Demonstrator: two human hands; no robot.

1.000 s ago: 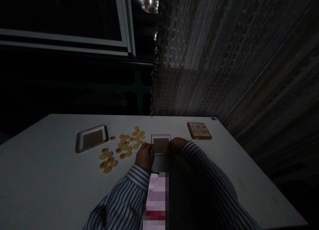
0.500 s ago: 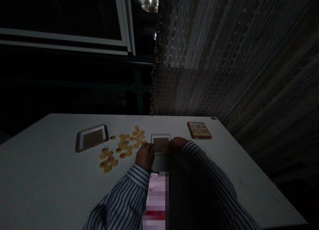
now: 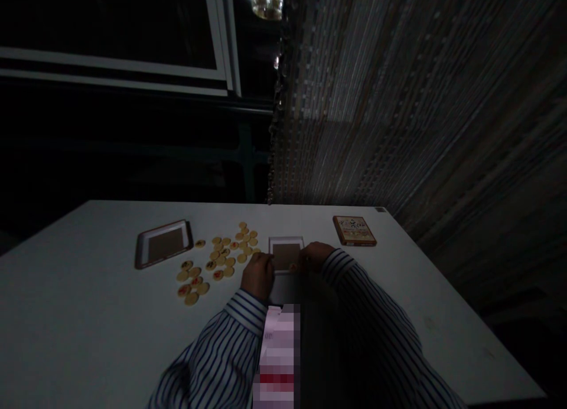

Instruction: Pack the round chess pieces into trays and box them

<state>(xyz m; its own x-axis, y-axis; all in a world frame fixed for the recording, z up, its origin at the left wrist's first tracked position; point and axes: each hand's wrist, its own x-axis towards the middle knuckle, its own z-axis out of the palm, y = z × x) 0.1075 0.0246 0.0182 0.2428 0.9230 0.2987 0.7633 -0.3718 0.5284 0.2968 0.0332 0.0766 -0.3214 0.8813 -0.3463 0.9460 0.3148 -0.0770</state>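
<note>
The scene is very dim. A small open box tray (image 3: 286, 248) with a pale rim and brown inside lies on the white table (image 3: 88, 314). My left hand (image 3: 257, 275) rests at the tray's near left corner, fingers curled. My right hand (image 3: 315, 257) is at its near right edge, fingers bent, with a round yellow disc (image 3: 293, 267) at the fingertips. Several yellow discs (image 3: 220, 258), some with red or dark marks, lie scattered left of the tray.
A second tray, red-rimmed (image 3: 163, 244), lies further left. A printed orange box lid (image 3: 354, 230) sits at the far right of the table. A beaded curtain (image 3: 398, 102) hangs behind, and a dark window (image 3: 110, 37) is at the upper left.
Hardly anything has moved; both hands stay at the tray's near edge, and the view has shifted very slightly.
</note>
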